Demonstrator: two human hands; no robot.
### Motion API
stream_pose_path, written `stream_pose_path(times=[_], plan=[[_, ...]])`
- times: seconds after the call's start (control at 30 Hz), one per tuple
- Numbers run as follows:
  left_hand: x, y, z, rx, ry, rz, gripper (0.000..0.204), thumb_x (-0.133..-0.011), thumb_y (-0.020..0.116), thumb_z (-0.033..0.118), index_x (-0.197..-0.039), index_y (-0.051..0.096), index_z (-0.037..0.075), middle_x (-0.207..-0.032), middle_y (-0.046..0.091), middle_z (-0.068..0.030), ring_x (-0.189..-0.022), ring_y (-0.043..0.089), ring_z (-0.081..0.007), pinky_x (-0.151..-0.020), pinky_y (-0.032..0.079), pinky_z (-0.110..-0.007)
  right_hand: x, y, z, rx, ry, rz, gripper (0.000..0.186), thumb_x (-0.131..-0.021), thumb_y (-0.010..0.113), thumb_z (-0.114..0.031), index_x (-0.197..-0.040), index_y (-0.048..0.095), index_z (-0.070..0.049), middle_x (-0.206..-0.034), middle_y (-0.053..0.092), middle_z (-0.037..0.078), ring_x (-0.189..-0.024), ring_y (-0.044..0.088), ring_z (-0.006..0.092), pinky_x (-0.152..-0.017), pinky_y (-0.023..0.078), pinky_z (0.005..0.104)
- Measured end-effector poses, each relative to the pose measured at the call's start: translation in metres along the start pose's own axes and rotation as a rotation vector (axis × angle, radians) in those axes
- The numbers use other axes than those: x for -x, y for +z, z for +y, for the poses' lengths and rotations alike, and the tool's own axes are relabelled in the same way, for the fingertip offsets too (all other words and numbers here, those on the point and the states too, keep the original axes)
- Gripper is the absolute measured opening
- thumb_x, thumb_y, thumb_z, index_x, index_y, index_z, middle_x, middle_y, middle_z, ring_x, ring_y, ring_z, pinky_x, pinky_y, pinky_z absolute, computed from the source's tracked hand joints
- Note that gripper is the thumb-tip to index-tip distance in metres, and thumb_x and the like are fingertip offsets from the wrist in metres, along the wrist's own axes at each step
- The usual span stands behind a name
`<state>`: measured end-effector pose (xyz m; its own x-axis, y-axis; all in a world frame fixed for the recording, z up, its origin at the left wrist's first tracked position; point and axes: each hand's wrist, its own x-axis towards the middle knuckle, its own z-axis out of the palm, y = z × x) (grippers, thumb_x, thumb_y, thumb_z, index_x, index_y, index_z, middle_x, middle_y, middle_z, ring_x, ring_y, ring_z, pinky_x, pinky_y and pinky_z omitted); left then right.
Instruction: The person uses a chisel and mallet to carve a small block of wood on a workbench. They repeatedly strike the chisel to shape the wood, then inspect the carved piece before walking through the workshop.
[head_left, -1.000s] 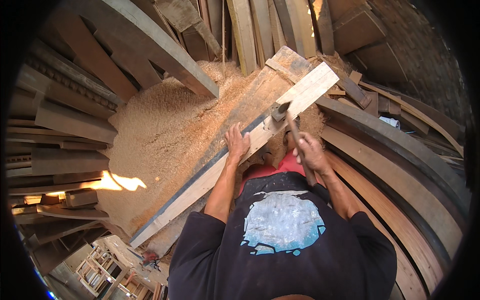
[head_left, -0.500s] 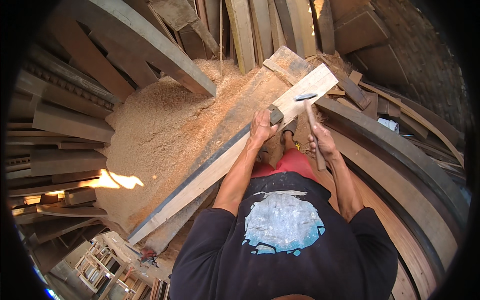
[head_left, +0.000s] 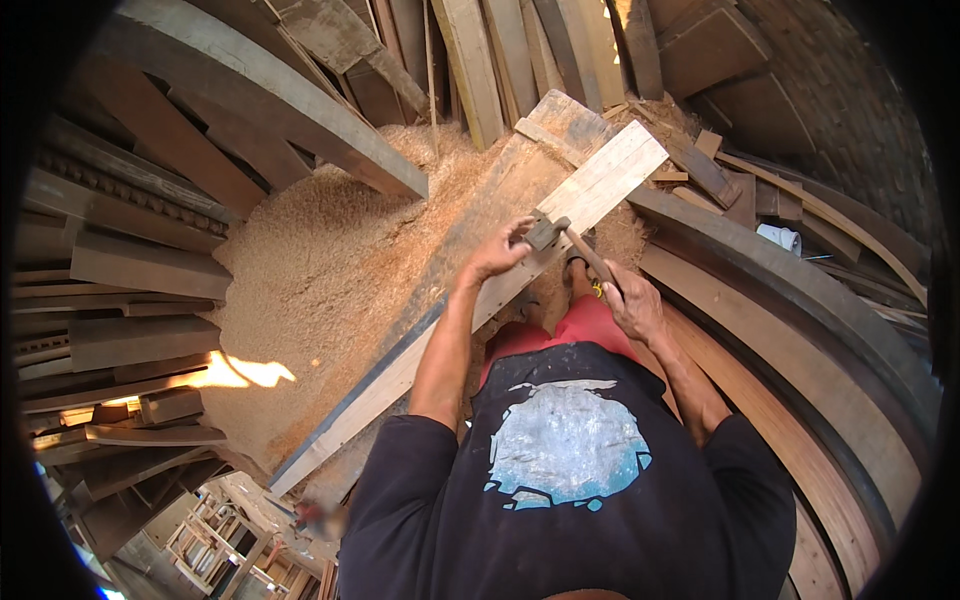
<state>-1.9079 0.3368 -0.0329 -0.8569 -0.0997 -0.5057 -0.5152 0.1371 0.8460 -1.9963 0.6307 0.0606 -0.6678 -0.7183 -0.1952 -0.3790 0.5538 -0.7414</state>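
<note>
My left hand point(head_left: 494, 252) curls its fingers at the left end of a small grey-brown block point(head_left: 540, 233), which rests on a long pale board point(head_left: 600, 186). Whether the block is a hand plane I cannot tell. In my right hand point(head_left: 636, 305) is a hammer point(head_left: 590, 254), gripped by its wooden handle. The hammer's head is at the right end of the block, close to or touching it. The board runs diagonally from far right to near left, and its left edge is dark.
Below the board lies a wider, dusty plank point(head_left: 470, 225). Wood shavings point(head_left: 300, 270) are heaped on the left. Planks lean along the left and far sides. Long curved timbers point(head_left: 790, 340) lie close on my right, near a white container point(head_left: 779, 238).
The hammer has come down and left, from above the board to the block's end. My left hand has shifted left along the block, its fingers looser, and the block has turned slightly.
</note>
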Motion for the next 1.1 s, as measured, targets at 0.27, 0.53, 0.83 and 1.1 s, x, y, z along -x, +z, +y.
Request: stream_pose_path(times=[0.27, 0.53, 0.83, 1.1], plan=[[-0.017, -0.019, 0.048, -0.298, -0.034, -0.008, 0.048, -0.1, 0.052, 0.036, -0.141, 0.057, 0.012, -0.139, 0.06, -0.0171, -0.128, 0.058, -0.0338, -0.109, 0.045, -0.045, 0.016, 0.052, -0.01, 0.091, 0.049, -0.372, 0.025, -0.088, 0.068, -0.02, -0.105, 0.057, -0.006, -0.094, 0.065, 0.02, -0.09, 0.065, 0.0405, -0.076, 0.051, 0.0506], [-0.015, -0.003, 0.073, -0.394, -0.014, -0.034, 0.047, -0.1, 0.052, 0.036, -0.139, 0.06, 0.011, -0.133, 0.064, -0.0199, -0.125, 0.06, -0.036, -0.108, 0.045, -0.044, 0.023, 0.081, -0.005, 0.153, -0.017, -0.205, 0.019, -0.091, 0.065, -0.021, -0.103, 0.058, -0.008, -0.094, 0.063, 0.02, -0.086, 0.065, 0.0416, -0.075, 0.052, 0.0519], [-0.018, -0.021, 0.045, -0.124, 0.014, 0.188, 0.049, -0.101, 0.053, 0.03, -0.139, 0.054, -0.002, -0.135, 0.061, -0.0232, -0.128, 0.058, -0.0319, -0.108, 0.044, -0.04, 0.041, 0.066, -0.005, -0.238, 0.191, -0.117, 0.033, -0.092, 0.064, -0.024, -0.118, 0.061, -0.003, -0.083, 0.063, 0.018, -0.08, 0.066, 0.0316, -0.074, 0.052, 0.0453], [-0.005, 0.036, 0.012, -0.503, -0.006, 0.164, 0.072, -0.08, 0.076, 0.031, -0.139, 0.045, 0.002, -0.131, 0.058, -0.0262, -0.122, 0.057, -0.0413, -0.106, 0.045, -0.044, -0.015, -0.008, 0.032, -0.565, 0.404, 0.048, 0.044, -0.1, 0.053, -0.025, -0.14, 0.051, -0.007, -0.077, 0.058, 0.002, -0.059, 0.055, 0.009, -0.055, 0.049, 0.0277]])
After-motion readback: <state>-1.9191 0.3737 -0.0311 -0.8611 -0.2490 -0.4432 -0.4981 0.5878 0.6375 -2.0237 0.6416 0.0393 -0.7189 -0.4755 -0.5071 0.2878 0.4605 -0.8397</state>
